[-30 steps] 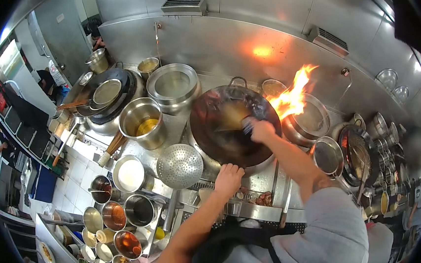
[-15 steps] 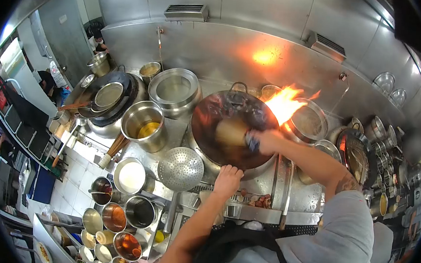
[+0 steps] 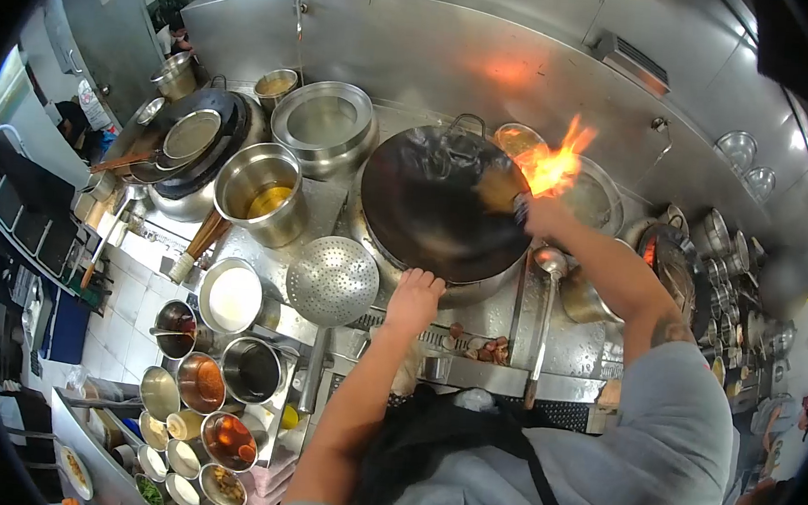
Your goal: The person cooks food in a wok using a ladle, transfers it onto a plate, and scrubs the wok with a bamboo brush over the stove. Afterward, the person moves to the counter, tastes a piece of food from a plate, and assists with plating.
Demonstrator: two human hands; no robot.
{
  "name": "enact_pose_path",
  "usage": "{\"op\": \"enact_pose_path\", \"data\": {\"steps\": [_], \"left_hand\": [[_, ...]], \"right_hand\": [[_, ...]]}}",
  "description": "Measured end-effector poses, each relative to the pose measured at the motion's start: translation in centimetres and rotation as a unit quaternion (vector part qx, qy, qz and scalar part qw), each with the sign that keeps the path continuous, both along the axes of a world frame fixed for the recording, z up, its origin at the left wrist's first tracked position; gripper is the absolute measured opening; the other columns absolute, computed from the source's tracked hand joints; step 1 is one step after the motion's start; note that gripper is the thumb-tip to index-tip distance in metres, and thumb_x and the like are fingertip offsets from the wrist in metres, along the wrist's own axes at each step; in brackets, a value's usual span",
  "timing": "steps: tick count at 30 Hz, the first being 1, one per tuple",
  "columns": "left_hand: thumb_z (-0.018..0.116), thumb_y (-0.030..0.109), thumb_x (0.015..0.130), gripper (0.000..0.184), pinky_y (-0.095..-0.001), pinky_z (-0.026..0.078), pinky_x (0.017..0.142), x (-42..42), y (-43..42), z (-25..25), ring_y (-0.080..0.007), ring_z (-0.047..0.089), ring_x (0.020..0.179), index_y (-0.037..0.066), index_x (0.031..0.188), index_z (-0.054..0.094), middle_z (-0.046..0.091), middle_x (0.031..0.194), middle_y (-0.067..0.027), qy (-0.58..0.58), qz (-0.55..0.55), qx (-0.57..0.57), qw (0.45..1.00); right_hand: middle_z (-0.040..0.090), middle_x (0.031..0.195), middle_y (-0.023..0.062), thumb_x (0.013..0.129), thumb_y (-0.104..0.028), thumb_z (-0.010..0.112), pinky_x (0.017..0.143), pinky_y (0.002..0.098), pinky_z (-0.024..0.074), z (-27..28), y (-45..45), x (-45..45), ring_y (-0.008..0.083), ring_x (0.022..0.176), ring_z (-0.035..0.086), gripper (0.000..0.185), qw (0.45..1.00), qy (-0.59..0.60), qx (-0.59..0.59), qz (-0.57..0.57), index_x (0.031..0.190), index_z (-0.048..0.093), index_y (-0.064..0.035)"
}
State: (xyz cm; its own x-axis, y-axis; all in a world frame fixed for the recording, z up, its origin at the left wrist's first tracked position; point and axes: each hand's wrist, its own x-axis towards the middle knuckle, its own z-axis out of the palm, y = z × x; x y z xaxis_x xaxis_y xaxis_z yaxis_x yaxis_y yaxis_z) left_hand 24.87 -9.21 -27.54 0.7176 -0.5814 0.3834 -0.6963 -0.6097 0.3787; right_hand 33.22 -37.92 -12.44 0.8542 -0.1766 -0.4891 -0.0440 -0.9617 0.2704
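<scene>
A large dark wok (image 3: 418, 197) sits on the burner in front of me, wet streaks showing on its far inner side. My left hand (image 3: 415, 299) is closed on its near rim. In my right hand (image 3: 544, 216) is a bamboo wok brush (image 3: 499, 192), its bristles blurred against the wok's right inner wall. Orange flames (image 3: 555, 165) rise just beyond that hand, by the wok's right edge. A perforated strainer (image 3: 332, 282) lies left of my left hand, and a ladle (image 3: 551, 264) rests to the right of the wok.
A steel pot of yellow oil (image 3: 273, 204) and a wide steel pot (image 3: 323, 123) stand on the left. Several seasoning containers (image 3: 201, 381) fill the lower left. Another wok (image 3: 673, 264) is at the right. Food scraps (image 3: 491, 350) lie along the front ledge.
My right hand has swept the brush from the wok's middle to its right wall. My left hand stays at the near rim. The view has shifted, and the flames look smaller.
</scene>
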Motion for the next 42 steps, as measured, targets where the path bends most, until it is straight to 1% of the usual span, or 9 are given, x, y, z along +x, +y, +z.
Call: {"op": "enact_pose_path", "data": {"steps": [5, 7, 13, 18, 24, 29, 33, 37, 42], "left_hand": [[0.062, 0.019, 0.089, 0.01, -0.0428, 0.043, 0.096, 0.2, -0.4, 0.0, -0.0285, 0.057, 0.098, 0.009, 0.09, 0.064, 0.06, 0.09, -0.0086, -0.013, 0.006, -0.014, 1.0], [0.062, 0.019, 0.089, 0.011, -0.0427, 0.043, 0.096, 0.0, -0.4, -0.1, -0.0287, 0.057, 0.098, 0.009, 0.091, 0.065, 0.061, 0.09, -0.0089, -0.005, 0.006, 0.0, 1.0], [0.062, 0.019, 0.09, 0.011, -0.0437, 0.043, 0.093, 0.2, -0.6, -0.1, -0.0295, 0.056, 0.096, 0.008, 0.089, 0.064, 0.06, 0.089, -0.0095, -0.007, -0.004, -0.013, 1.0], [0.061, 0.019, 0.089, 0.011, -0.0428, 0.043, 0.094, 0.1, -0.6, 0.5, -0.0291, 0.057, 0.098, 0.009, 0.09, 0.065, 0.061, 0.09, -0.0096, 0.003, -0.005, -0.01, 1.0], [0.063, 0.02, 0.09, 0.013, -0.0453, 0.044, 0.089, 0.2, -0.7, 0.6, -0.0299, 0.057, 0.093, 0.008, 0.087, 0.063, 0.06, 0.086, -0.0102, 0.007, -0.001, -0.018, 1.0], [0.062, 0.02, 0.09, 0.013, -0.0436, 0.045, 0.087, 0.9, -0.9, 1.1, -0.0296, 0.057, 0.092, 0.008, 0.087, 0.063, 0.06, 0.086, -0.0099, -0.007, 0.008, -0.012, 1.0], [0.063, 0.019, 0.089, 0.012, -0.043, 0.045, 0.086, 0.7, -0.9, 0.9, -0.0297, 0.057, 0.092, 0.008, 0.085, 0.063, 0.06, 0.084, -0.0095, -0.004, 0.005, -0.001, 1.0], [0.064, 0.018, 0.088, 0.011, -0.0427, 0.045, 0.085, 0.8, -0.9, 1.3, -0.0295, 0.057, 0.091, 0.008, 0.084, 0.062, 0.06, 0.083, -0.0093, -0.01, 0.01, -0.013, 1.0], [0.062, 0.019, 0.089, 0.011, -0.0421, 0.044, 0.089, 0.5, -0.9, 0.9, -0.0285, 0.057, 0.093, 0.009, 0.086, 0.064, 0.061, 0.086, -0.0086, -0.013, 0.004, -0.004, 1.0]], "right_hand": [[0.073, 0.111, 0.0145, 0.071, -0.026, 0.073, 0.083, 0.0449, 0.0565, -4.2, -4.8, -1.3, 0.0334, 0.1, 0.07, 0.073, 0.956, 0.06, 0.16, 0.239, 0.141, 0.054, -0.0164], [0.073, 0.107, 0.0135, 0.073, -0.025, 0.073, 0.082, 0.0443, 0.0567, 4.9, -1.8, 0.3, 0.0349, 0.099, 0.07, 0.072, 0.988, 0.109, -0.081, 0.073, 0.141, 0.052, -0.0156], [0.071, 0.109, 0.0201, 0.071, -0.016, 0.068, 0.081, 0.0487, 0.0571, 1.8, 3.3, -1.2, 0.0375, 0.104, 0.068, 0.087, 0.975, -0.148, 0.122, 0.115, 0.152, 0.04, -0.0294], [0.069, 0.12, 0.0127, 0.076, -0.02, 0.067, 0.082, 0.0432, 0.058, -3.9, -1.7, 4.0, 0.0306, 0.103, 0.071, 0.067, 0.982, -0.154, -0.086, -0.071, 0.139, 0.047, -0.0072], [0.07, 0.104, 0.0239, 0.076, -0.024, 0.063, 0.087, 0.0485, 0.0548, -3.4, 4.6, 2.2, 0.0392, 0.096, 0.069, 0.08, 0.95, -0.18, 0.218, 0.133, 0.151, 0.035, -0.0277], [0.068, 0.114, 0.0233, 0.081, -0.023, 0.062, 0.09, 0.0482, 0.0546, -6.6, 2.4, 7.6, 0.0377, 0.102, 0.069, 0.081, 0.919, -0.238, 0.233, -0.211, 0.154, 0.029, -0.0165], [0.065, 0.117, 0.0273, 0.08, -0.021, 0.062, 0.092, 0.0514, 0.0533, -7.7, 6.0, 5.6, 0.0437, 0.106, 0.065, 0.083, 0.955, -0.177, 0.197, 0.133, 0.155, 0.027, -0.0289], [0.069, 0.111, 0.0229, 0.077, -0.02, 0.065, 0.09, 0.0497, 0.0538, -12.9, 6.5, 8.9, 0.0405, 0.105, 0.068, 0.079, 0.899, -0.288, 0.255, -0.211, 0.149, 0.034, -0.018], [0.068, 0.118, 0.0226, 0.068, -0.022, 0.07, 0.09, 0.0462, 0.0552, -7.0, 9.5, 1.0, 0.0351, 0.108, 0.068, 0.077, 0.971, -0.055, 0.194, 0.127, 0.141, 0.046, -0.0129]]}}
